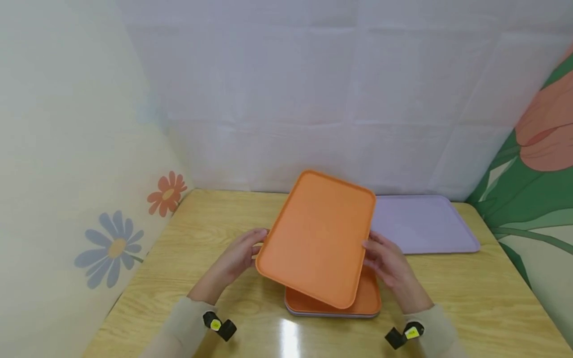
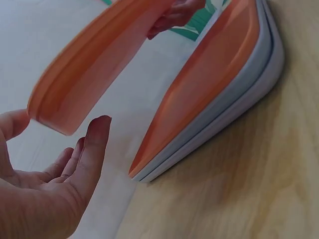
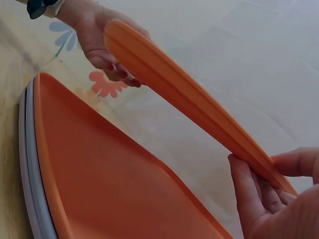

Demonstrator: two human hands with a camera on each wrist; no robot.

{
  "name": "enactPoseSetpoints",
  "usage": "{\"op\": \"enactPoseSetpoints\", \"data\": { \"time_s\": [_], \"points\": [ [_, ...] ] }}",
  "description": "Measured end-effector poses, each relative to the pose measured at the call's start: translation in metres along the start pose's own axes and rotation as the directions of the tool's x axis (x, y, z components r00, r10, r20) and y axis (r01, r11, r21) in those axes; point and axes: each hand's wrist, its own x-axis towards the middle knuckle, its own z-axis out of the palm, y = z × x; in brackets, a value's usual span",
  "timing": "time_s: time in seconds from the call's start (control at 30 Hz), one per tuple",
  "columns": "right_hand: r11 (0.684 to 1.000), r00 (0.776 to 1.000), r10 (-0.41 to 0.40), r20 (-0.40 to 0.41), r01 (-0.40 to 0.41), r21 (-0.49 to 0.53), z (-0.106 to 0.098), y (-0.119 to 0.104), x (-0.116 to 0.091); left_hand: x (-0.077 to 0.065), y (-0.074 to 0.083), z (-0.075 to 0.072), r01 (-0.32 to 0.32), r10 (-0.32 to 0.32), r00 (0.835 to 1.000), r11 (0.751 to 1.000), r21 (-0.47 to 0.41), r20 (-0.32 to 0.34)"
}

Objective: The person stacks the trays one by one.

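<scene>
An orange rectangular tray [image 1: 320, 238] is held in the air, tilted and turned at an angle, its flat inside facing the head camera. At its left edge my left hand [image 1: 241, 254] holds it, thumb at the rim and fingers underneath. My right hand [image 3: 279, 199] pinches the opposite edge between thumb and fingers. Below is a stack of trays: another orange tray [image 3: 99, 164] on top, with a grey-blue tray [image 2: 232, 87] and a pale tray [image 2: 274, 77] beneath it. The held tray hides most of that stack in the head view.
A lilac tray [image 1: 423, 223] lies at the back right of the wooden table [image 1: 215, 214]. Behind the table hangs a white cloth [image 1: 268, 99]. Flower-patterned panels stand left and right. Each wrist carries a small black camera.
</scene>
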Motion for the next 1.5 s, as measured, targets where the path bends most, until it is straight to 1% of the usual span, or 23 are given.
{"op": "enactPoseSetpoints", "data": {
  "time_s": [0.1,0.27,0.37,0.53,0.63,0.73,0.87,1.03,1.13,1.33,1.5],
  "points": [
    [1.000,1.000,0.008,0.026,-0.007,-0.024,-0.006,-0.003,-0.001,0.007,0.004,0.001,0.003,-0.003,1.000,1.000,0.016,0.016],
    [0.999,0.997,0.013,0.074,-0.010,-0.037,-0.012,-0.007,-0.002,0.016,0.010,0.005,-0.002,0.001,0.999,1.000,0.002,0.053],
    [0.999,0.994,0.008,0.109,-0.003,-0.047,-0.016,-0.009,-0.002,0.020,0.012,0.006,0.001,-0.001,0.998,1.000,0.004,0.064],
    [0.998,0.988,0.011,0.157,0.000,-0.070,-0.020,-0.011,0.000,0.025,0.010,0.009,0.005,-0.009,0.997,0.999,0.048,0.076],
    [0.997,0.983,0.013,0.184,0.002,-0.079,-0.023,-0.013,0.001,0.027,0.007,0.010,-0.006,-0.001,0.996,0.997,0.082,0.085],
    [0.995,0.979,0.025,0.204,-0.004,-0.104,-0.025,-0.016,0.003,0.028,0.003,0.012,-0.012,0.004,0.996,0.995,0.095,0.085],
    [0.983,0.980,0.053,0.193,-0.017,-0.181,-0.027,-0.020,0.005,0.029,-0.001,0.014,-0.008,0.002,0.997,0.997,0.082,0.076],
    [0.954,0.984,0.078,0.161,-0.026,-0.300,-0.029,-0.020,0.011,0.031,-0.005,0.015,0.007,-0.013,0.998,0.996,0.084,0.066],
    [0.937,0.987,0.084,0.136,-0.032,-0.348,-0.030,-0.019,0.014,0.034,-0.008,0.016,0.014,-0.020,0.998,0.994,0.104,0.061],
    [0.921,0.992,0.097,0.083,-0.058,-0.385,-0.032,-0.016,0.018,0.038,-0.012,0.019,0.046,-0.051,0.998,0.992,0.116,0.044],
    [0.913,0.993,0.105,0.049,-0.077,-0.402,-0.034,-0.015,0.020,0.040,-0.013,0.021,0.051,-0.057,0.997,0.991,0.121,0.047]
  ]
}}
